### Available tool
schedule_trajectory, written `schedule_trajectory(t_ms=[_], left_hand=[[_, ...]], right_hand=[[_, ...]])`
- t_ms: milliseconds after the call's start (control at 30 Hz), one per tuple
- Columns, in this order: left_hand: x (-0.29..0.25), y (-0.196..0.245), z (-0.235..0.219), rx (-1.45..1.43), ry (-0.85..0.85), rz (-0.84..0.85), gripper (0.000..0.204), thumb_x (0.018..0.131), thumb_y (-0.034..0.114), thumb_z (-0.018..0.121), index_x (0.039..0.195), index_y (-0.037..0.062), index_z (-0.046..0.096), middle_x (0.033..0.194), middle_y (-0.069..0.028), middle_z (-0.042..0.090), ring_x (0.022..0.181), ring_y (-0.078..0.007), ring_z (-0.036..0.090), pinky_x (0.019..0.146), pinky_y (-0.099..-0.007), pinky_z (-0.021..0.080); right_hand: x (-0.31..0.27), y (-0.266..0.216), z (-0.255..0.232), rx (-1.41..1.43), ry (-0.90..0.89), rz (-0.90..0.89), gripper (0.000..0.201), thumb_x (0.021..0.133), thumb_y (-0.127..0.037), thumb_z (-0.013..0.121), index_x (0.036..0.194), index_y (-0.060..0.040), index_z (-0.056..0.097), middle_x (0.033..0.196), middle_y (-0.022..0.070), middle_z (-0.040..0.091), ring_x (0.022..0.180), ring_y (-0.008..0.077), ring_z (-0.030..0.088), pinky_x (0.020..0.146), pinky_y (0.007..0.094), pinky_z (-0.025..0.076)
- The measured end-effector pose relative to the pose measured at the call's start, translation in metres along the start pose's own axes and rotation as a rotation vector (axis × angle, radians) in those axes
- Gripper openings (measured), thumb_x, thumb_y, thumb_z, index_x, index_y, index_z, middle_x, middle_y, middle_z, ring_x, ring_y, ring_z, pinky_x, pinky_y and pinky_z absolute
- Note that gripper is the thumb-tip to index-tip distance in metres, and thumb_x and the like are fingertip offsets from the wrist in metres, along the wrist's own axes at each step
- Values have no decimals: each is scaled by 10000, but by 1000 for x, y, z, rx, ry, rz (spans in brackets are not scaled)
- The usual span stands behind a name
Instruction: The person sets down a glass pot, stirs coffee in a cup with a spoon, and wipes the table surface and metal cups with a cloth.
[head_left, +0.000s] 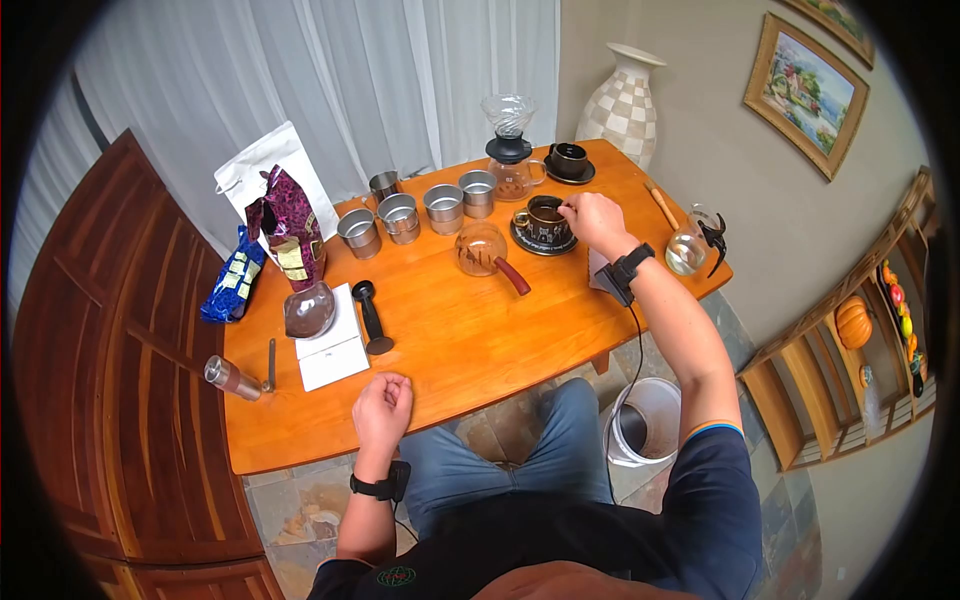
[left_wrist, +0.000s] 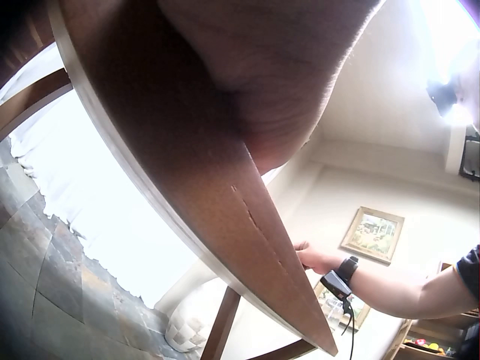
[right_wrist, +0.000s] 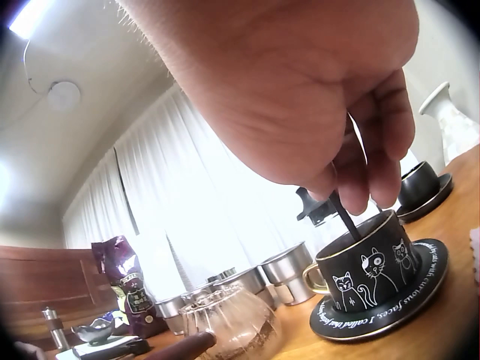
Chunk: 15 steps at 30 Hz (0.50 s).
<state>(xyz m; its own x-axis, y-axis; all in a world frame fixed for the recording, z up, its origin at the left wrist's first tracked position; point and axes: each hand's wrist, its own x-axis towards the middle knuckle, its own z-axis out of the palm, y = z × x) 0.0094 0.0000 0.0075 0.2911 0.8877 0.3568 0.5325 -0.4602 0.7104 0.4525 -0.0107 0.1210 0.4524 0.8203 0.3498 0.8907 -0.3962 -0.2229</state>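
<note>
The right hand (head_left: 598,222) pinches a thin dark handle (right_wrist: 346,217) that stands in a black cup (right_wrist: 367,262). White cat drawings mark the cup, which sits on a black saucer (right_wrist: 379,319) with lettering round its rim. Dark liquid shows inside the cup (head_left: 546,208) in the head view; the handle's lower end is hidden. At the table's front edge the left hand (head_left: 382,415) rests with its fingers loosely curled, holding nothing. Left of the saucer is a round glass pot (head_left: 481,248) with a red-brown handle.
Several metal cups (head_left: 443,208) and a glass dripper on a server (head_left: 511,170) stand behind. A glass jug (head_left: 688,250) is at the right, a second black cup (head_left: 568,158) at the back. Bags, a glass bowl (head_left: 309,311), a black scoop (head_left: 371,318) and a grinder (head_left: 232,379) occupy the left.
</note>
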Motion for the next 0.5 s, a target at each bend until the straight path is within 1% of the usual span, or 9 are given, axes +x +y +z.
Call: schedule_trajectory(t_ms=[500], left_hand=[[0,-1,-1,17,3,22,133,873,169,761,844,67,680,650,-40,624,543,-195,590,539,-327,477]], right_hand=[[-4,0,2,4,5,2,245,947,-318,655,1011,-125,791,888,177,742,874,363,710,766,468,560]])
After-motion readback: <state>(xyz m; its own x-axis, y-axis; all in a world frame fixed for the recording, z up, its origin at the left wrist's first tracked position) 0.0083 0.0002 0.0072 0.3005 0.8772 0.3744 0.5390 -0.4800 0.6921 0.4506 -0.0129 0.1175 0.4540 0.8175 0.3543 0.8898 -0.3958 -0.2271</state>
